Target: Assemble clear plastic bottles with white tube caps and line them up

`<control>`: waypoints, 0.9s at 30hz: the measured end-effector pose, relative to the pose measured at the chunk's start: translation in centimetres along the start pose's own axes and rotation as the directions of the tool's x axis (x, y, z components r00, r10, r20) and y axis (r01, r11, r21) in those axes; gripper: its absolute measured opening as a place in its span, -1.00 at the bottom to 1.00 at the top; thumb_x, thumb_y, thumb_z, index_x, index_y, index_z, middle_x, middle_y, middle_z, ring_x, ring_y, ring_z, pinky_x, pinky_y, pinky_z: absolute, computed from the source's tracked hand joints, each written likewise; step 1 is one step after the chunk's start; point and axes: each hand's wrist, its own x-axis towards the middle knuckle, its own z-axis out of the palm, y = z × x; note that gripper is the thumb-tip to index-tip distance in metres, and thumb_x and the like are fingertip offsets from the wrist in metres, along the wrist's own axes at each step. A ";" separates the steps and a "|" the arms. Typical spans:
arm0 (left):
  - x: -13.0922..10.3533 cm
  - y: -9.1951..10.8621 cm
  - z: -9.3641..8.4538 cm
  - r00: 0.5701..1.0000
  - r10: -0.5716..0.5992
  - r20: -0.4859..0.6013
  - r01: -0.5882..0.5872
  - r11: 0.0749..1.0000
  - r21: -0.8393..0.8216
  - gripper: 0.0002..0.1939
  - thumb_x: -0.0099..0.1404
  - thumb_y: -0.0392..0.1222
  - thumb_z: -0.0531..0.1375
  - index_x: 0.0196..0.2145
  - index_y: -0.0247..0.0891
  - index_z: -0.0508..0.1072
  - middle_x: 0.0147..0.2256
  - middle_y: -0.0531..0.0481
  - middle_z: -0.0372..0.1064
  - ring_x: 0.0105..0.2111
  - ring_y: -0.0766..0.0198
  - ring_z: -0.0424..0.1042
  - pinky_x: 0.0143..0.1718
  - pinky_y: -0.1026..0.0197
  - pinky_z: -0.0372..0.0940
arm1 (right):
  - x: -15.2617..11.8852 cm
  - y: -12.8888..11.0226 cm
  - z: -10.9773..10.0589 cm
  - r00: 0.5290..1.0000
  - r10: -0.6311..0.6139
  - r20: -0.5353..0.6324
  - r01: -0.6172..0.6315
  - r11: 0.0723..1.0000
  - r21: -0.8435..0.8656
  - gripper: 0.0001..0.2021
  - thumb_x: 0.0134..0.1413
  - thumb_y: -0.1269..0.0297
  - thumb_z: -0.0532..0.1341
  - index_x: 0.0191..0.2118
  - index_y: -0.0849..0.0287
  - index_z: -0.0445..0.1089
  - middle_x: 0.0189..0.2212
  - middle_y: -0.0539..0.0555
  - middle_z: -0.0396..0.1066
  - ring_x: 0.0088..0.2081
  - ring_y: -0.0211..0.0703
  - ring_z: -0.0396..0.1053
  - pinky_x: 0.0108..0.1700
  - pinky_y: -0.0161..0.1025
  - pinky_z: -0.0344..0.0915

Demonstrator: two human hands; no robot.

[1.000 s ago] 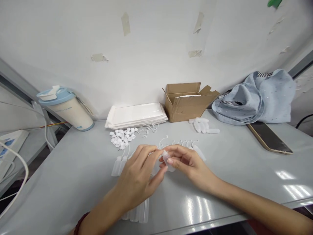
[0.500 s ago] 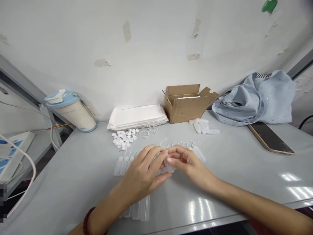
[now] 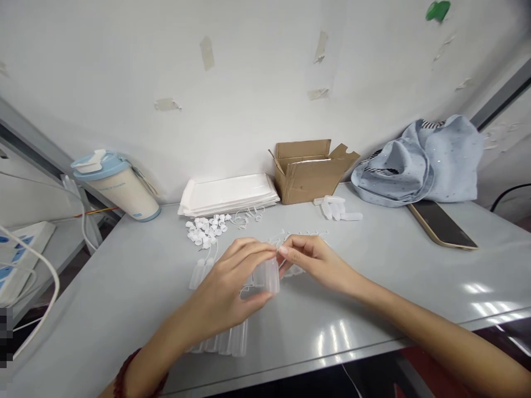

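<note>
My left hand (image 3: pixel 232 279) is closed round a translucent plastic tube (image 3: pixel 272 276), fingers at its top and thumb at its bottom. My right hand (image 3: pixel 311 257) pinches at the tube's upper end, and a thin white strap (image 3: pixel 283 263) shows below those fingertips. Just what the pinch covers is hidden. Left of my left hand lie capped tubes (image 3: pixel 199 272) with thin white tails. More tailed tubes (image 3: pixel 295 271) lie partly hidden behind my right hand. Under my left wrist several clear tubes (image 3: pixel 233 340) rest side by side.
Small white caps (image 3: pixel 205 231) and loose white straps (image 3: pixel 248 215) lie before a stack of white packets (image 3: pixel 230 193). Further right are a cardboard box (image 3: pixel 311 179), white tubes (image 3: pixel 337 210), a phone (image 3: pixel 443 224) and a blue cloth bag (image 3: pixel 415 160). A tumbler (image 3: pixel 124 188) stands left.
The tube between my hands has turned more upright and moved slightly left. My right fingers have shifted from its side to its upper end. The whole view has shifted slightly.
</note>
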 end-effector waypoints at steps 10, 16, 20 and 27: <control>-4.9 3.4 -0.6 0.916 -0.138 0.377 0.097 0.987 0.127 -0.42 0.19 -0.37 0.19 0.15 -0.14 0.16 0.11 -0.03 0.28 0.15 0.09 0.15 0.07 0.06 0.30 | 0.3 -0.1 -1.8 0.962 -0.178 -0.209 0.126 0.963 -0.238 -0.57 0.23 0.09 0.12 -0.59 0.21 0.40 -0.64 0.02 0.43 -0.51 -0.26 0.39 -0.38 -0.30 0.24; -4.7 3.9 0.0 0.902 -0.159 0.401 0.077 0.974 0.212 -0.52 0.17 -0.44 0.13 0.05 -0.23 0.27 0.05 -0.07 0.34 0.10 0.06 0.22 0.03 0.03 0.30 | 0.1 -0.1 -1.4 0.970 -0.170 -0.175 0.111 0.946 -0.304 -0.58 0.21 0.08 0.12 -0.58 0.22 0.41 -0.63 0.04 0.43 -0.53 -0.25 0.37 -0.42 -0.29 0.22; -4.8 3.6 0.2 0.925 -0.150 0.350 0.064 0.967 0.245 -0.55 0.17 -0.40 0.16 0.03 -0.24 0.28 -0.01 -0.09 0.38 0.09 0.02 0.24 0.01 0.00 0.29 | 0.1 -0.1 -1.4 0.968 -0.178 -0.177 0.110 0.935 -0.337 -0.57 0.22 0.06 0.10 -0.56 0.22 0.42 -0.63 0.03 0.43 -0.53 -0.25 0.36 -0.44 -0.29 0.19; -5.0 3.5 0.5 0.932 -0.154 0.327 0.046 0.948 0.316 -0.58 0.20 -0.36 0.17 0.03 -0.28 0.28 -0.02 -0.13 0.38 0.08 -0.05 0.25 0.00 -0.06 0.30 | 0.1 -0.1 -1.7 0.963 -0.192 -0.191 0.112 0.924 -0.365 -0.56 0.23 0.05 0.09 -0.56 0.20 0.42 -0.61 0.04 0.44 -0.50 -0.23 0.37 -0.43 -0.28 0.19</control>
